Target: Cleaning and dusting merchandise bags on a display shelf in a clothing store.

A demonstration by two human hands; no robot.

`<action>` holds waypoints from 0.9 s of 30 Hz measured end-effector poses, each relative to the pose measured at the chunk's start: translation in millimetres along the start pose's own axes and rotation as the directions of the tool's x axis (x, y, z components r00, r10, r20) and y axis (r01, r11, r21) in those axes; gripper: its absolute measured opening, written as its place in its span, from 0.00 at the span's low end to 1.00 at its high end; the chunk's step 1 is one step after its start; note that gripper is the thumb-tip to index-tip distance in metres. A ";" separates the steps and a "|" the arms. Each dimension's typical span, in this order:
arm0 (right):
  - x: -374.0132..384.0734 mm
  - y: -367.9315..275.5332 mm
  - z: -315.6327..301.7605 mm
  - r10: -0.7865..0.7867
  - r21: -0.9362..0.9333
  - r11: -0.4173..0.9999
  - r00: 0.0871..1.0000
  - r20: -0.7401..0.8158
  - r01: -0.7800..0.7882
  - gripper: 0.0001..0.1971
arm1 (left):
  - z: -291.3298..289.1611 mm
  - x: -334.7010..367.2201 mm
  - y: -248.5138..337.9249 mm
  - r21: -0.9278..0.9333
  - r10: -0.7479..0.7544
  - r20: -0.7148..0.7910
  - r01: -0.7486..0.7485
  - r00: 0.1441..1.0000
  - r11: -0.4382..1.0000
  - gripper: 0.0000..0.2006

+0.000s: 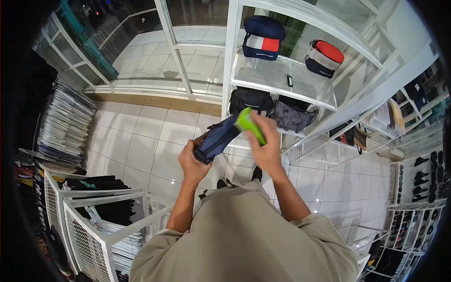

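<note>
My left hand (191,162) is clamped round the near end of a blue bag (218,142), which slants up from it towards my right hand (266,145). That right hand is wrapped round a green brush (246,123), its bristle side turned to the bag's far end; whether the bristles touch the cloth or sit just off it, I cannot tell. I take the step in hand to be brushing the bag down, and I'd say a further stroke calls for a firm left hold and a light right wrist along the side. No table lies under the work: I hold it in the air above a tiled floor (159,162). Beyond my right hand stands a white shelf (263,75) bearing a navy bag (263,40) and a red-topped bag (325,58), with a grey bag (293,115) lower down. Ahead of my left hand are glass panels (197,61); well out to its left, stacked clothes (66,124), and nearer me on that side, a mesh rack (87,244).
</note>
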State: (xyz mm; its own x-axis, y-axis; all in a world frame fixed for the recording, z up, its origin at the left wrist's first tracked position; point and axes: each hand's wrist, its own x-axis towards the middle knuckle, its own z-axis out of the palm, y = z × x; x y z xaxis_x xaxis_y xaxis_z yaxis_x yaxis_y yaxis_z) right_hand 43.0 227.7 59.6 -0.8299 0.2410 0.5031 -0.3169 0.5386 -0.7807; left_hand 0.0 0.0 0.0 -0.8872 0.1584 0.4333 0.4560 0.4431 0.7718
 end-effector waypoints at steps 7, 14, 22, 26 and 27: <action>8.2 40.9 22.6 0.151 -0.204 0.963 0.980 -0.130 -0.175 0.25 | -4.5 11.6 -14.7 -0.046 -0.047 -0.024 0.045 0.999 0.998 0.22; 20.1 68.2 20.4 0.152 -0.254 0.953 0.986 -0.073 -0.166 0.22 | 5.1 18.7 -17.2 -0.116 -0.008 0.045 0.013 0.999 0.993 0.24; 19.2 -5.4 6.9 -0.123 -0.046 0.991 0.992 0.036 0.125 0.26 | 12.3 35.2 -9.6 -0.179 0.074 0.005 -0.072 0.997 0.981 0.23; 26.2 63.9 -11.1 0.121 -0.327 0.932 0.985 -0.121 -0.154 0.26 | 9.4 30.3 -20.8 -0.276 -0.063 0.043 0.073 0.997 0.958 0.21; 29.8 55.1 -10.6 0.120 -0.330 0.931 0.985 -0.121 -0.153 0.26 | 11.5 34.8 -23.9 -0.280 -0.063 0.043 0.072 0.997 0.957 0.21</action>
State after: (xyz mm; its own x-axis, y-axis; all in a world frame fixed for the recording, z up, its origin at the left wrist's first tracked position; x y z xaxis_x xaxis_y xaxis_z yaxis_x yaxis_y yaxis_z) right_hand 5.7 273.1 35.5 -0.8003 0.3994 0.4472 -0.0162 0.7312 -0.6820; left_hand -42.5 5.0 -8.7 -0.9163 0.1679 0.3636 0.3918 0.1886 0.9005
